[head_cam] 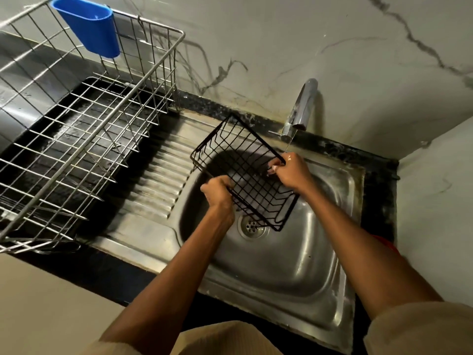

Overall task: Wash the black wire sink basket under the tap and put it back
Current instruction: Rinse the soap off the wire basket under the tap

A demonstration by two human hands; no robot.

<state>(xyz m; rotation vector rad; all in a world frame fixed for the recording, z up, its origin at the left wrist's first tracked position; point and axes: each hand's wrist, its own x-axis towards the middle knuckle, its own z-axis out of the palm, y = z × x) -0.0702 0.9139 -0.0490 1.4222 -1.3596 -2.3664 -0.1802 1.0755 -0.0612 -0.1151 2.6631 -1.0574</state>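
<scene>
Fingers of the right hand point(290, 171) curl round the far rim wire of the black wire basket point(243, 172), while the left hand point(218, 192) grips the near rim on the opposite long side, so both hands are closed on it. Held above the bowl of the steel sink point(294, 265), the basket is tilted with its open top facing the camera; its long axis runs diagonally from the upper left, near the back wall, down to the lower right, where its low corner hangs over the drain point(252, 226). A thin stream of water falls from the chrome tap point(302, 106) and lands at the right hand's knuckles (right beside the gripped rim). Left of the bowl lies the ribbed draining board point(156, 175), and beyond it a large steel wire dish rack point(84, 129) stands on the black counter, with a blue plastic cup point(88, 25) hooked on its back rail.
</scene>
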